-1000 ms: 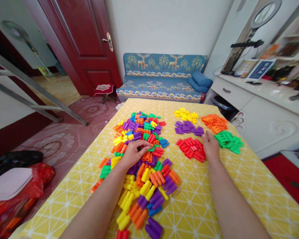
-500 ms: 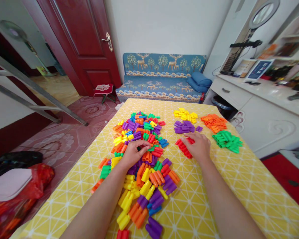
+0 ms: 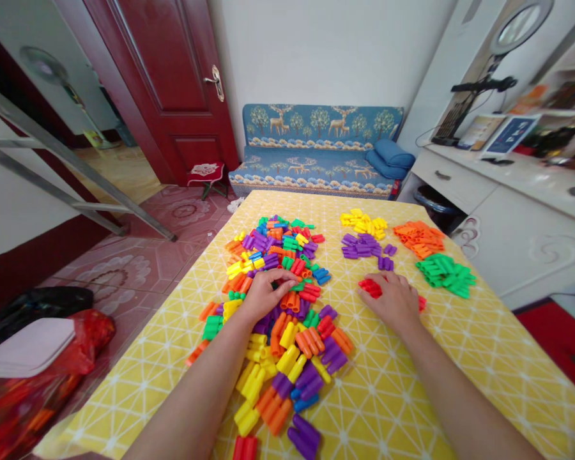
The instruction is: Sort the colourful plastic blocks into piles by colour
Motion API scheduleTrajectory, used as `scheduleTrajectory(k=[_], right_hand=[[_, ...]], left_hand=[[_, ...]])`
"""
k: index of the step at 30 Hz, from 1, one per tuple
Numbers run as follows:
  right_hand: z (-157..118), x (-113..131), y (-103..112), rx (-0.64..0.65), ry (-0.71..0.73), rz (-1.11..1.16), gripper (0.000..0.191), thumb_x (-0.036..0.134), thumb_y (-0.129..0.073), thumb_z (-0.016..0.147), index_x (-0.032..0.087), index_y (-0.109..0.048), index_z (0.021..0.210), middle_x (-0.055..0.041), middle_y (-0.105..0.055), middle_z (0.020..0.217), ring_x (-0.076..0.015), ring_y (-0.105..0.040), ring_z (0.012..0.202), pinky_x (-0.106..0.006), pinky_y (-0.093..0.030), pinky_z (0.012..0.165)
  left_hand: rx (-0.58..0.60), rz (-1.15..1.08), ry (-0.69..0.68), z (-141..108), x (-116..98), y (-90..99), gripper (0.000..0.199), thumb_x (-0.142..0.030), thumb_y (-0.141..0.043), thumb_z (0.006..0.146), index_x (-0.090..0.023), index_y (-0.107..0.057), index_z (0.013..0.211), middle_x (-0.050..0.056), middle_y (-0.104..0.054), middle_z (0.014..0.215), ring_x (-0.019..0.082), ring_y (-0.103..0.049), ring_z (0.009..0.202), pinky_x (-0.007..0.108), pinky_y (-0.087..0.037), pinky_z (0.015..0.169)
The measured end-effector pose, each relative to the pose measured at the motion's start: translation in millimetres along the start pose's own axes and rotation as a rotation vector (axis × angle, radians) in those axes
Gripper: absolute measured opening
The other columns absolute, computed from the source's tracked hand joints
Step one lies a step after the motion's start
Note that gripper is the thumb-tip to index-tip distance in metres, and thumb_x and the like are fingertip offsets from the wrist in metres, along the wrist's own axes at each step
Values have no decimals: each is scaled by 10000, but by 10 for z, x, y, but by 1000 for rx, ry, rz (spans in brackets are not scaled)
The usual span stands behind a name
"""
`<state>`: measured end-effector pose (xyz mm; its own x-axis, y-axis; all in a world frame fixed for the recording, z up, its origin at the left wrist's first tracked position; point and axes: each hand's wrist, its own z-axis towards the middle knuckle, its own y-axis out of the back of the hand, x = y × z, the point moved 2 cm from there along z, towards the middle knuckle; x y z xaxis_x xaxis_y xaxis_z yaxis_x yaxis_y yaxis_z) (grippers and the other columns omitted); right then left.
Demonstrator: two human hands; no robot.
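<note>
Over the large mixed pile of coloured plastic building pieces (image 3: 309,342) is my left hand (image 3: 267,295). Its thumb and fingers are drawn together beside a green piece (image 3: 298,287); whether they grip it I cannot tell. On the right, my right hand (image 3: 393,300) lies palm down over a group of red pieces (image 3: 370,288), fingers stretched and slightly apart. It covers much of that group, and some red shows past its right side. Just beyond it are purple pieces (image 3: 361,246), one of them (image 3: 386,263) close to my fingers.
Single-colour piles of yellow (image 3: 363,223), orange (image 3: 419,239) and green pieces (image 3: 445,275) lie at the far right of the table with a yellow patterned cloth (image 3: 378,396). A blue sofa (image 3: 301,166) stands behind, a white cabinet (image 3: 517,223) to the right.
My right hand and the red pieces have shifted right and slightly nearer me, and now a purple piece lies just beyond the hand. My left hand stays at the same spot over the pile.
</note>
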<state>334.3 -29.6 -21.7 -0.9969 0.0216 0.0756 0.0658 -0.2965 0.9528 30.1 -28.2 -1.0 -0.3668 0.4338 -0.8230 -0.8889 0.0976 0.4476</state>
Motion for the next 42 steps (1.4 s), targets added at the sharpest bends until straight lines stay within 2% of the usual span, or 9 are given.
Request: scheduleTrajectory(k=[7, 11, 16, 21, 25, 30, 35, 39, 42], right_hand=[[-120, -102, 79, 34, 25, 7, 438, 561, -566, 774, 278, -665, 1093, -71, -615, 1188, -301, -525, 1054, -436, -397, 871], [5, -205, 133, -20, -5, 44, 534, 676, -529, 753, 267, -686, 1058, -82, -625, 1177, -315, -527, 1081, -459, -382, 913], [398, -354, 122, 181, -117, 63, 579, 698, -395, 818, 229, -735, 811, -109, -692, 954, -299, -608, 918, -414, -437, 786], [651, -314, 61, 226, -112, 66, 633, 689, -432, 808, 174, -693, 1066, -150, -653, 1156, -331, -603, 1021, -433, -451, 815], [627, -133, 38, 113, -68, 84, 513, 602, -495, 822, 179, -703, 1025, -141, -676, 1095, -315, -605, 1007, -425, -461, 812], [607, 382, -34, 1, 192, 374, 247, 317, -574, 824, 184, -688, 998, -84, -673, 1037, -232, -608, 966, -361, -457, 872], [796, 948, -130, 54, 276, 499, 441, 74, -544, 746, 183, -605, 1169, -91, -597, 1150, -193, -601, 994, -299, -463, 857], [974, 1194, -198, 152, 97, 493, 418, 234, -623, 776, 188, -570, 1189, -102, -600, 1149, -218, -601, 1028, -311, -467, 847], [1057, 1271, -229, 233, -22, 432, 585, 451, -662, 761, 195, -516, 1265, -125, -599, 1148, -256, -612, 1016, -338, -476, 809]], left_hand=[[-5, 21, -12, 0, -7, 8, 169, -288, -611, 851, -169, -726, 885, 53, -748, 882, 183, -689, 825, 280, -532, 782], [-7, 25, -4, 5, -27, 12, 153, -270, -615, 845, -168, -726, 870, 50, -751, 862, 178, -691, 794, 269, -531, 746], [3, 10, -8, 5, -14, 8, 170, -280, -610, 854, -172, -730, 906, 46, -747, 851, 172, -687, 781, 265, -533, 739], [-14, 3, 1, 7, -32, 15, 169, -290, -616, 850, -162, -723, 875, 54, -748, 871, 184, -688, 826, 270, -534, 758], [-12, 16, -3, 14, -26, 18, 152, -270, -612, 853, -165, -721, 868, 51, -750, 884, 180, -689, 831, 271, -527, 772], [-7, 27, 5, 23, 1, 16, 157, -267, -605, 859, -163, -723, 873, 54, -751, 889, 179, -690, 823, 271, -525, 761], [-14, 19, 7, 13, -10, 20, 161, -280, -613, 855, -165, -726, 865, 55, -752, 887, 182, -689, 818, 281, -529, 768], [-12, -4, 26, 6, -9, 17, 168, -288, -623, 851, -167, -733, 888, 49, -749, 853, 174, -682, 774, 272, -528, 739], [-9, -8, 38, 9, -2, 13, 192, -318, -632, 847, -165, -738, 891, 51, -746, 832, 175, -677, 759, 270, -524, 720]])
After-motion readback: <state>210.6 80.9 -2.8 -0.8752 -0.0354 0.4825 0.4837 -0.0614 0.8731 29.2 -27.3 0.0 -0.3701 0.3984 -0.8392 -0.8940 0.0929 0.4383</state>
